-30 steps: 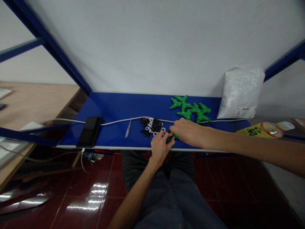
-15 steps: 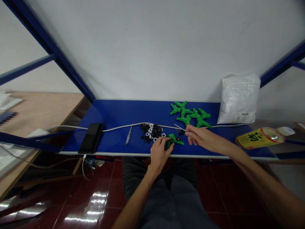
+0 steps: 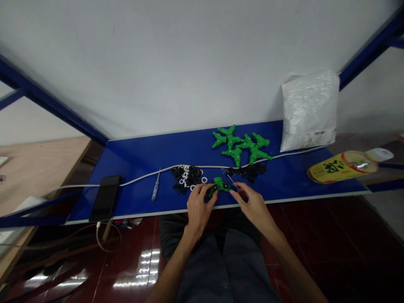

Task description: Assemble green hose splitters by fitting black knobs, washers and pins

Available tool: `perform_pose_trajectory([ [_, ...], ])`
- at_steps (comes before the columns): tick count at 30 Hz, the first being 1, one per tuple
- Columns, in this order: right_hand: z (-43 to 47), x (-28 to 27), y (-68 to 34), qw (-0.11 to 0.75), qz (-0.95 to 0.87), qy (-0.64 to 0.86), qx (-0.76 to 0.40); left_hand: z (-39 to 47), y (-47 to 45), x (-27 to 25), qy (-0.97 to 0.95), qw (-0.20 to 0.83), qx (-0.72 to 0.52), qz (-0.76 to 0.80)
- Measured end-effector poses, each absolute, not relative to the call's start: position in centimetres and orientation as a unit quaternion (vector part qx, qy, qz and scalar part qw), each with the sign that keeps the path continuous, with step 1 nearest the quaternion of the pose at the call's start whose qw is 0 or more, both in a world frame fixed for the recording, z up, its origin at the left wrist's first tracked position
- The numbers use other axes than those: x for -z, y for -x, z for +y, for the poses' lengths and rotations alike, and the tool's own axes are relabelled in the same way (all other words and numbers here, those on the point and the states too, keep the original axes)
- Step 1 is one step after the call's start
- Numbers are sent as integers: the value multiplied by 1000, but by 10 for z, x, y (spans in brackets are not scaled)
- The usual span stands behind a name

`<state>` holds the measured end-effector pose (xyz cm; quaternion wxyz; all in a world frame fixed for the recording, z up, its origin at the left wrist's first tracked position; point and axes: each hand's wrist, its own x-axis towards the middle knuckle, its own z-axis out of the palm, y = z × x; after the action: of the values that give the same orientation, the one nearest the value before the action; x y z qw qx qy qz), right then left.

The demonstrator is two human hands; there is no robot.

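Near the front edge of the blue table, my left hand [image 3: 199,206] is closed around one end of a green Y-shaped hose connector [image 3: 217,181] with black parts on it. My right hand [image 3: 255,208] grips a screwdriver [image 3: 232,182], its thin metal shaft pointing up and left and its dark handle mostly inside the palm. The right fingertips are at the connector's right end; whether they touch it I cannot tell. Left of the connector lies a pile of black and white rings [image 3: 188,177]. Small black parts [image 3: 249,172] and some screws lie just beyond the right hand.
Several green connectors [image 3: 237,150] lie toward the wall. A second screwdriver [image 3: 155,189] with a clear handle and a black phone [image 3: 105,198] are to the left. A white cable [image 3: 151,173] crosses the table. A white plastic bag [image 3: 309,113] and a yellow-labelled bottle [image 3: 342,167] stand right.
My right hand has come left and down with the screwdriver, from beside the small black parts to the connector's right end. The left hand keeps its hold. The camera view has shifted.
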<state>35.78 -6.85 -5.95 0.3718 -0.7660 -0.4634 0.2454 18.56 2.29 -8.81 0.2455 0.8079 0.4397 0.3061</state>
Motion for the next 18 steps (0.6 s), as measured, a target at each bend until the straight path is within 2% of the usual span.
perform_pose_trajectory([
  [10,-76,63,-362,411,-481,736,-240,24,-183,92,-807,250,-331,421],
  [18,-74,76,-370,410,-517,732,-172,26,-181,96,-815,254,-343,393],
])
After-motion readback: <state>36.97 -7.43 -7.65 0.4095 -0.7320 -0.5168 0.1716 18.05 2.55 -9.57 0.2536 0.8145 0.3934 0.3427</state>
